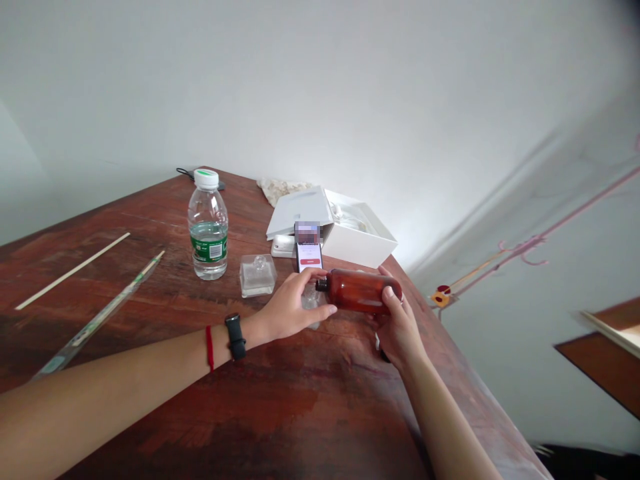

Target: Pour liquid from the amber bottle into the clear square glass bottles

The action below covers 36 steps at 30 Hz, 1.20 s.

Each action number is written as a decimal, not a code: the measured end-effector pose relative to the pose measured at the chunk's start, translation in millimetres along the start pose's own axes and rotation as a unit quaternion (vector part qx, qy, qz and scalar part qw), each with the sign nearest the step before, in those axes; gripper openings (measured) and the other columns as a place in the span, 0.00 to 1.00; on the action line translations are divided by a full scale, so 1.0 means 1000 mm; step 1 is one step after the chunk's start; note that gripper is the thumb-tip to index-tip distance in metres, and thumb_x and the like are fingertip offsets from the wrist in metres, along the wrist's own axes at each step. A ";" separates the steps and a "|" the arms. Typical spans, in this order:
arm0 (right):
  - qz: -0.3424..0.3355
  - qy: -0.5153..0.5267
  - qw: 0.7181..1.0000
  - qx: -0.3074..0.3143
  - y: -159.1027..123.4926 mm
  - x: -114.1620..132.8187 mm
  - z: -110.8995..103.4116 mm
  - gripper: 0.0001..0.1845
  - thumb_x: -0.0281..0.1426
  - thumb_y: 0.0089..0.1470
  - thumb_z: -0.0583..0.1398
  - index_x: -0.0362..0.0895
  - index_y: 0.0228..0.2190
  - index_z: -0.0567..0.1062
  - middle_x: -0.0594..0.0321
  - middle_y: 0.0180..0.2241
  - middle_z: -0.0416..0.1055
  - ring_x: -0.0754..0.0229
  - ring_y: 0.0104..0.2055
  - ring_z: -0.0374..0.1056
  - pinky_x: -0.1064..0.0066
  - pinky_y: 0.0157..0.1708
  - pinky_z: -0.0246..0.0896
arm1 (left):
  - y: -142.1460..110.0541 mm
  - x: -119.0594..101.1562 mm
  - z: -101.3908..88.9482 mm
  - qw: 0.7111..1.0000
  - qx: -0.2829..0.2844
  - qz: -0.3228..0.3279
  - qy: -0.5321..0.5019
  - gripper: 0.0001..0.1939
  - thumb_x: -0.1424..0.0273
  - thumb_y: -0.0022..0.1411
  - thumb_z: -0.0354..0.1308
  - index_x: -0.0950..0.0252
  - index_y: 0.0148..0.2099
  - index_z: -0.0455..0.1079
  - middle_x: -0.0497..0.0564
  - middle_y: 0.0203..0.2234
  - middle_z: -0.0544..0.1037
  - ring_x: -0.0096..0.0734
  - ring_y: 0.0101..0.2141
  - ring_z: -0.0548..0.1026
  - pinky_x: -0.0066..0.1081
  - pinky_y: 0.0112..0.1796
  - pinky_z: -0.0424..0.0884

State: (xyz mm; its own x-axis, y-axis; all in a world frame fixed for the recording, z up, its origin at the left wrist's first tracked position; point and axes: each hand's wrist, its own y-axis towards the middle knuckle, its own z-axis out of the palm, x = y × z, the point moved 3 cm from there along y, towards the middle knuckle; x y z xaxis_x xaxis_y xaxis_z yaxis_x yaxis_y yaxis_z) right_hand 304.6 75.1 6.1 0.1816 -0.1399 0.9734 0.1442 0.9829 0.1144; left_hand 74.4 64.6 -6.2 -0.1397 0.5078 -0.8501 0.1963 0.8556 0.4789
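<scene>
I have my right grip [403, 333] wrapped round the base end of a glossy, see-through amber-brown cylindrical bottle [357, 290], held sideways above the dark red-brown wooden worktop [250, 427], its dark threaded neck [323, 285] pointing to nine o'clock. My left grip [290, 303] is spread, finger and thumb bracketing that neck; whether they touch it I cannot tell. I judge the bottle light, probably plastic, fairly stiff yet slick; the body is the surest hold, the neck good for steadying. I see no label on its visible side. Toward ten o'clock, a clear plastic water bottle with a white cap [208, 233] wears a green label with a barcode [204, 250], its lettering too small to read. Nearer, a slim black phone's lit screen [309, 259] is illegible.
</scene>
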 end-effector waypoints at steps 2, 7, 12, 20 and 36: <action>-0.003 -0.004 1.000 0.002 0.000 0.000 0.000 0.37 0.49 0.48 0.73 0.58 0.59 0.78 0.61 0.51 0.78 0.62 0.29 0.67 0.71 0.22 0.56 | 0.000 0.000 0.000 1.000 -0.001 0.002 -0.001 0.29 0.65 0.61 0.72 0.58 0.61 0.69 0.59 0.58 0.78 0.54 0.58 0.76 0.59 0.63 0.69; -0.004 0.001 1.000 -0.006 0.001 0.001 0.000 0.38 0.49 0.47 0.74 0.57 0.59 0.78 0.60 0.53 0.78 0.62 0.30 0.66 0.73 0.21 0.57 | 0.000 0.000 0.000 1.000 0.000 0.001 0.000 0.29 0.65 0.61 0.72 0.59 0.61 0.69 0.59 0.58 0.78 0.53 0.58 0.76 0.59 0.63 0.68; 0.000 -0.003 1.000 -0.004 0.000 0.001 0.000 0.39 0.49 0.47 0.74 0.58 0.60 0.78 0.60 0.51 0.78 0.61 0.31 0.68 0.73 0.21 0.58 | 0.000 0.000 0.000 1.000 0.004 -0.003 0.003 0.29 0.64 0.61 0.72 0.60 0.61 0.69 0.60 0.58 0.78 0.53 0.58 0.76 0.58 0.64 0.68; -0.004 -0.006 1.000 0.001 0.000 0.000 0.000 0.39 0.50 0.48 0.73 0.57 0.60 0.77 0.59 0.54 0.77 0.59 0.32 0.69 0.72 0.22 0.57 | 0.000 0.000 0.000 1.000 0.002 -0.001 -0.008 0.29 0.64 0.61 0.72 0.58 0.62 0.68 0.59 0.58 0.78 0.53 0.59 0.76 0.59 0.64 0.68; -0.002 0.002 1.000 -0.003 -0.001 0.002 -0.001 0.38 0.49 0.47 0.75 0.58 0.58 0.79 0.61 0.49 0.78 0.62 0.30 0.66 0.74 0.22 0.60 | 0.000 -0.001 0.000 1.000 0.003 -0.001 0.002 0.29 0.64 0.61 0.72 0.59 0.62 0.69 0.59 0.58 0.78 0.54 0.58 0.76 0.59 0.63 0.69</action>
State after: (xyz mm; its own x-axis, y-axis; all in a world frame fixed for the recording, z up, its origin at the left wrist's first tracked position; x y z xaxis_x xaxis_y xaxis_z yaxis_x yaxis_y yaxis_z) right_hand 305.4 74.2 7.7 0.1854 -0.1445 0.9720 0.1506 0.9816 0.1172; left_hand 74.3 64.0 -5.4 -0.1448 0.5068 -0.8498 0.2010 0.8560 0.4762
